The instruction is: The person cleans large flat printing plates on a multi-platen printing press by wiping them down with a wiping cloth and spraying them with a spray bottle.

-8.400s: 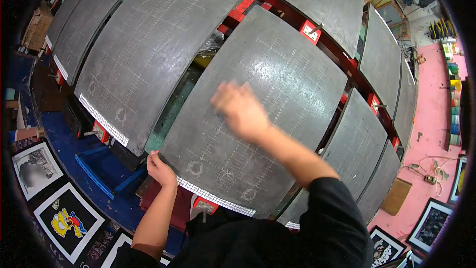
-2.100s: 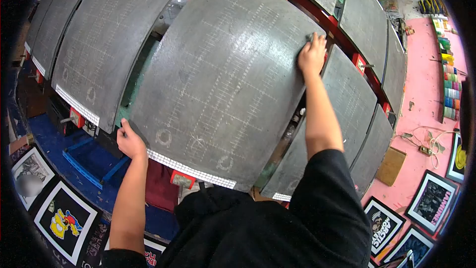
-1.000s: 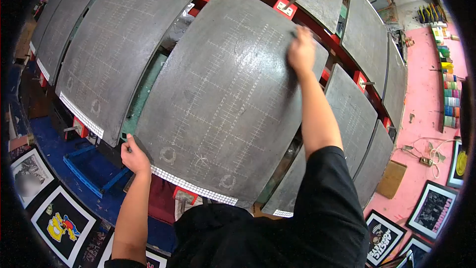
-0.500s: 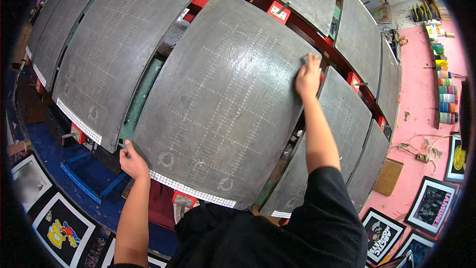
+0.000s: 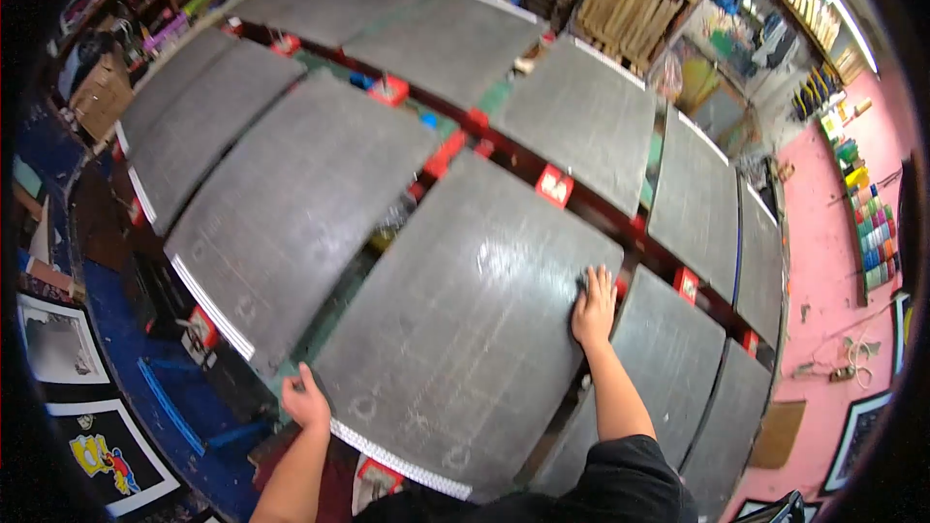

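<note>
A large grey printing platen (image 5: 455,300), with faint white grid marks and a shiny patch, lies in front of me. My right hand (image 5: 594,310) rests flat on its right edge, fingers stretched out. At the platen's front left corner is my left hand (image 5: 306,399), its thumb raised and its other fingers curled. What those fingers hold, if anything, is hidden. A white checked strip (image 5: 402,460) runs along the platen's near edge. Neighbouring platens lie on the left (image 5: 300,203) and right (image 5: 649,378), with narrow gaps between.
Red brackets (image 5: 554,186) and a dark red rail separate the near platens from a far row (image 5: 581,111). Wooden frames (image 5: 628,15) are stacked at the back. Ink pots (image 5: 877,232) line a pink wall. A blue metal frame (image 5: 172,407) and framed pictures (image 5: 111,455) are lower left.
The view has tilted up, bringing the far platens and stacked frames into sight. Both hands keep their places on or beside the platen; the right hand's fingers now look more spread.
</note>
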`<state>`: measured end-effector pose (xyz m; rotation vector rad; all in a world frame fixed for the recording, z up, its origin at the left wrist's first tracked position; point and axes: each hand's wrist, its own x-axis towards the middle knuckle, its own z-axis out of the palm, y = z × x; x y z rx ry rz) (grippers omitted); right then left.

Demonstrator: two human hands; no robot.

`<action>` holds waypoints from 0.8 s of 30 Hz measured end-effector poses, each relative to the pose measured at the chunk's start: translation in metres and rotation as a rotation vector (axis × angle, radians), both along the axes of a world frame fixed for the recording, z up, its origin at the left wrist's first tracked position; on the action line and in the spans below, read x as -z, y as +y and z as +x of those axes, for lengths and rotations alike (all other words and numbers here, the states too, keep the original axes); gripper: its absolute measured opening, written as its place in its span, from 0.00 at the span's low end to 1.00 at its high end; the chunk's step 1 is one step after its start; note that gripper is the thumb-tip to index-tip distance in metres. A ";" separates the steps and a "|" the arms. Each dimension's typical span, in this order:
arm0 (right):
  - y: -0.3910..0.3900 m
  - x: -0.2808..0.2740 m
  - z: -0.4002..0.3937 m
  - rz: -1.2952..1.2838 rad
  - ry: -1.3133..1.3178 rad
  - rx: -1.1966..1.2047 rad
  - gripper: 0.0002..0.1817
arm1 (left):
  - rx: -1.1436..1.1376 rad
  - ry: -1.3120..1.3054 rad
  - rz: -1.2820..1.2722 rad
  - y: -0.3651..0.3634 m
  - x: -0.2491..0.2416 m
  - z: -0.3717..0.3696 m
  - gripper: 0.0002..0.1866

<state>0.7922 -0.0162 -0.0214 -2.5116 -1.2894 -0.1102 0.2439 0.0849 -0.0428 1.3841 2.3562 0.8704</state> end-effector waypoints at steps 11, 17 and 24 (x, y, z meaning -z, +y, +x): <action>0.099 -0.030 0.046 0.470 -0.003 -0.257 0.29 | -0.105 -0.018 -0.046 -0.002 -0.015 0.010 0.28; -0.001 -0.039 -0.089 -0.053 0.360 -1.028 0.30 | -0.098 -0.056 -0.063 0.000 -0.020 0.011 0.28; 0.014 0.003 0.093 0.259 -0.086 -0.192 0.18 | 0.085 0.060 -0.028 -0.002 0.005 -0.008 0.31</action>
